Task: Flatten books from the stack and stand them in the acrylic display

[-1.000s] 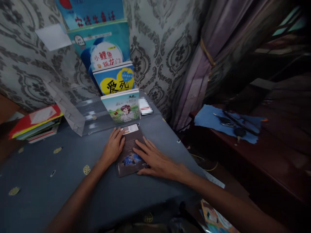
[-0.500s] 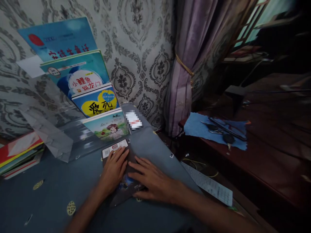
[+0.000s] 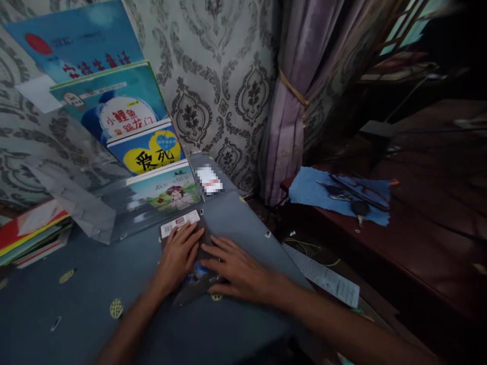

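Note:
A thin dark book (image 3: pixel 188 290) lies flat on the grey-blue tablecloth, with a white barcode label at its far end and a blue patch lower down. My left hand (image 3: pixel 178 259) rests palm down on its left side, fingers stretched toward the label. From the right, my right hand (image 3: pixel 238 271) lies over the book's right edge with its fingers spread. Both hands are open and cover much of the cover. Just beyond them, a clear tiered rack (image 3: pixel 131 219) holds several picture books (image 3: pixel 169 191), one behind another.
A stack of books (image 3: pixel 36 233) lies at the left. A blurred white card (image 3: pixel 209 180) sits by the rack. Across a gap on the right, a blue cloth (image 3: pixel 304 190) bearing glasses and a key lies on a dark red surface (image 3: pixel 426 243). A purple curtain (image 3: pixel 285 126) hangs behind.
The view has shifted slightly, so the rack and books appear higher and further left. Both hands stay on the dark book in nearly the same pose.

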A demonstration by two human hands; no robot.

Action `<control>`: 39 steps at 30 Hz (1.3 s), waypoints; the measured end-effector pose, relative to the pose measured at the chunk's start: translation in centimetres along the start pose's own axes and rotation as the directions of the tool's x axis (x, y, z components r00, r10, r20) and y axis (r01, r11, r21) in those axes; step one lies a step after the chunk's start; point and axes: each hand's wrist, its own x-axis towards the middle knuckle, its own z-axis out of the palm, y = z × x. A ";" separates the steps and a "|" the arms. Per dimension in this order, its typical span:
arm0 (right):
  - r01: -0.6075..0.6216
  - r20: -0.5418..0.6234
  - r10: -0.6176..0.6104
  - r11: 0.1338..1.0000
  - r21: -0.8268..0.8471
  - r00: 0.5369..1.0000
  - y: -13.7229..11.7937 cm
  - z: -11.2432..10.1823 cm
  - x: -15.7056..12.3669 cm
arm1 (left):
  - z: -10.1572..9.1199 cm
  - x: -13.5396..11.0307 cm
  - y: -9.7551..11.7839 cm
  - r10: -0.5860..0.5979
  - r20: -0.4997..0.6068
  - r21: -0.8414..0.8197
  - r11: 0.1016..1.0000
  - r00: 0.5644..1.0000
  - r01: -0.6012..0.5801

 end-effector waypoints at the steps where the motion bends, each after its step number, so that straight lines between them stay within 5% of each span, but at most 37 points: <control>1: 0.014 -0.006 -0.014 1.000 -0.004 1.000 0.1 0.1 0.0 | -0.4 -0.1 0.1 0.020 0.021 -0.021 1.000 1.000 -0.019; 5: 0.032 -0.028 -0.032 0.999 -0.015 0.999 0.3 0.6 -0.5 | -1.5 -0.7 0.5 0.091 0.108 -0.077 0.994 0.990 -0.083; 18: -0.008 -0.024 0.008 1.000 -0.012 1.000 0.7 1.2 -1.8 | -2.1 -1.9 1.7 0.020 0.179 -0.090 0.996 0.984 -0.004; 25: -0.027 -0.107 0.028 1.000 0.006 0.994 0.4 1.3 -3.5 | -3.4 -5.3 3.1 0.149 0.203 -0.150 0.981 0.968 -0.120; 39: 0.048 -0.172 -0.060 0.996 -0.068 0.983 0.1 1.3 -3.7 | -2.3 -7.6 3.2 0.286 0.144 -0.060 0.958 0.947 -0.280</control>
